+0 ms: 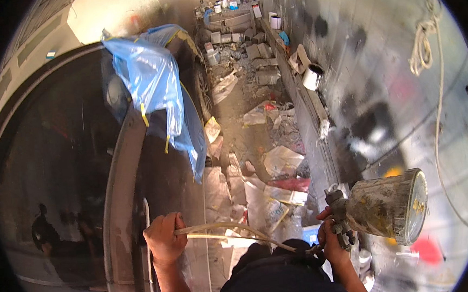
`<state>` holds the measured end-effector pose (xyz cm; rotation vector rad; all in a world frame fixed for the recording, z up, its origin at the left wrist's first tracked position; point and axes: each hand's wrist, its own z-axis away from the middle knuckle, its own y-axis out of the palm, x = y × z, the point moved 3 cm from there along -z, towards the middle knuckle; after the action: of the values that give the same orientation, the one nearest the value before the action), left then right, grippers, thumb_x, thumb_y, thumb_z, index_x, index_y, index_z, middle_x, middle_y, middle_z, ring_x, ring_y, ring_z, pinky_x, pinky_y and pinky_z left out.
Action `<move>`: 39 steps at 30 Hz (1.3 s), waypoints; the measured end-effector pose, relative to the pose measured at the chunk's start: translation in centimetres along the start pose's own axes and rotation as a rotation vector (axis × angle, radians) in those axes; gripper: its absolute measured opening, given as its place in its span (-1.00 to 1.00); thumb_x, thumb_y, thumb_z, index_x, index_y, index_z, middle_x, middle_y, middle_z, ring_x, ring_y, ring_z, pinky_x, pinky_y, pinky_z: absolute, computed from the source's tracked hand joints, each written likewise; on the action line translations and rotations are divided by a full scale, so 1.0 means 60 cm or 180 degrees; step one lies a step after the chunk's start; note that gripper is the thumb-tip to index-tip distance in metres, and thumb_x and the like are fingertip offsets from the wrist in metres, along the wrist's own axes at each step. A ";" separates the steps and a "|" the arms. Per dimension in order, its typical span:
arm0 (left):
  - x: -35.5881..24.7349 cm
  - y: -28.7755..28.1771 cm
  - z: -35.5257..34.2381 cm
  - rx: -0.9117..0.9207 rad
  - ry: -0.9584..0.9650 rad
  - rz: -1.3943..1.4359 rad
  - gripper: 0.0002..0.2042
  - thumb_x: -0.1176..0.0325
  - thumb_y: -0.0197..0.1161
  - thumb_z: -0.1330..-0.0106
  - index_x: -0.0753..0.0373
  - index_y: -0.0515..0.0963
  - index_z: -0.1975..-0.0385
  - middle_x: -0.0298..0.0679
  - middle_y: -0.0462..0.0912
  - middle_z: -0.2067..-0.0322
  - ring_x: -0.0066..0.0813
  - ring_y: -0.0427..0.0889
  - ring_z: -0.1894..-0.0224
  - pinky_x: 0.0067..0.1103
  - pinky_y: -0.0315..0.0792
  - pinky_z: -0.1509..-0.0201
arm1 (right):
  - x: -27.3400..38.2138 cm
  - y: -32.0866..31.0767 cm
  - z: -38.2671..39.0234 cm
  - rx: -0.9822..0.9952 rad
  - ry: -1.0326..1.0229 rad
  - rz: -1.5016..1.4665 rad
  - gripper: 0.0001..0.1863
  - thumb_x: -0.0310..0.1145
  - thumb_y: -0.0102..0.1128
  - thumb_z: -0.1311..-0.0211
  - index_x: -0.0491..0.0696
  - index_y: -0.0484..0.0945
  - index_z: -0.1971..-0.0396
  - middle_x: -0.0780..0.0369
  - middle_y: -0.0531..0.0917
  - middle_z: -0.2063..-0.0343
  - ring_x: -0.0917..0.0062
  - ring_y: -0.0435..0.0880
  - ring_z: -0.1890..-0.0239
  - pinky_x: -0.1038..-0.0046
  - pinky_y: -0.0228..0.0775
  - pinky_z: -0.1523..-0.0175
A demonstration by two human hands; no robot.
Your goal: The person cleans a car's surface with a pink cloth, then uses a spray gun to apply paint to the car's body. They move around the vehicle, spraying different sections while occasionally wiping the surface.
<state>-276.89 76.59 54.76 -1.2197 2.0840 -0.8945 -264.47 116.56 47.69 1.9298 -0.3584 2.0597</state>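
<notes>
My left hand (165,237) is closed around a pale air hose (218,226), close to the dark car's side. From the fist the hose runs across in front of my body toward my right hand (332,242). That hand grips a paint spray gun (338,220) with a large, paint-smeared cup (385,207) tipped over to the right. A yellowish strip (210,236) stretches out just under the hose. Left of me stands the dark car (51,175), its glossy panel reflecting a figure. Blue plastic sheeting (150,76) held with yellow tape hangs over its front part.
Crumpled paper (283,160) and debris litter the narrow floor between the car and the paint-stained wall (360,83). A ledge (306,97) along the wall holds a paint can (313,77). Several cans and bottles crowd the far end. A rope (423,51) hangs at right.
</notes>
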 end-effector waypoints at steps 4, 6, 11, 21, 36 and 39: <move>0.056 0.100 -0.143 0.0008 0.0003 -0.0097 -0.89 0.45 0.44 -0.26 0.12 0.64 0.47 -0.22 0.51 0.60 -0.12 0.56 0.57 -0.26 0.43 0.52 | 0.021 0.044 -0.181 -0.0258 -0.0076 -0.0259 -0.84 -0.34 0.18 -0.60 -0.10 0.56 0.01 0.30 0.61 0.35 0.70 0.45 0.54 0.53 0.29 0.45; 0.087 0.176 -0.183 0.0340 -0.0046 -0.0137 -0.88 0.45 0.43 -0.22 0.09 0.62 0.49 -0.23 0.57 0.57 -0.13 0.61 0.53 -0.24 0.47 0.47 | 0.030 0.063 -0.276 -0.0270 -0.0106 0.0028 -0.83 -0.35 0.18 -0.59 -0.11 0.60 0.00 0.32 0.60 0.38 0.68 0.48 0.51 0.50 0.33 0.41; 0.183 0.434 -0.178 0.1812 -0.0507 -0.0090 -0.77 0.28 0.45 -0.31 0.16 0.68 0.10 -0.11 0.73 0.12 -0.04 0.71 0.02 -0.18 0.61 -0.02 | -0.009 0.105 -0.535 0.0141 0.0180 0.0382 -0.78 -0.32 0.17 -0.63 -0.12 0.62 -0.08 0.35 0.59 0.43 0.67 0.50 0.48 0.48 0.35 0.38; 0.226 0.663 -0.430 0.2270 -0.1130 0.0040 -0.53 0.23 0.46 -0.37 0.27 0.62 -0.23 0.09 0.56 -0.36 0.15 0.52 -0.40 -0.12 0.43 -0.48 | -0.091 0.317 -1.089 0.1258 0.0086 0.0446 -0.87 -0.43 0.28 -0.54 -0.11 0.78 0.12 0.40 0.64 0.56 0.70 0.52 0.57 0.51 0.32 0.47; 0.501 0.918 -0.828 0.1503 -0.1633 -0.1694 -0.43 0.42 0.25 -0.51 0.42 0.37 -0.50 0.10 0.29 -0.58 0.10 0.18 -0.67 -0.06 0.12 -0.72 | -0.167 0.626 -1.559 0.2592 -0.0067 0.0350 -0.74 -0.47 0.49 -0.36 -0.15 0.76 -0.01 0.36 0.68 0.46 0.70 0.61 0.48 0.51 0.44 0.38; 0.600 0.938 -0.880 0.1053 -0.1816 -0.2282 -0.38 0.36 0.27 -0.52 0.40 0.31 -0.54 0.08 0.27 -0.60 0.06 0.16 -0.68 -0.06 0.11 -0.72 | -0.145 0.699 -1.627 0.2802 0.0348 0.0393 -0.76 -0.38 0.51 -0.40 -0.14 0.78 0.03 0.38 0.66 0.51 0.71 0.59 0.52 0.51 0.42 0.41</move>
<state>-360.61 78.85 39.38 -1.7981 1.0050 -0.9784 -370.04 114.12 33.10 2.2312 0.5740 2.6626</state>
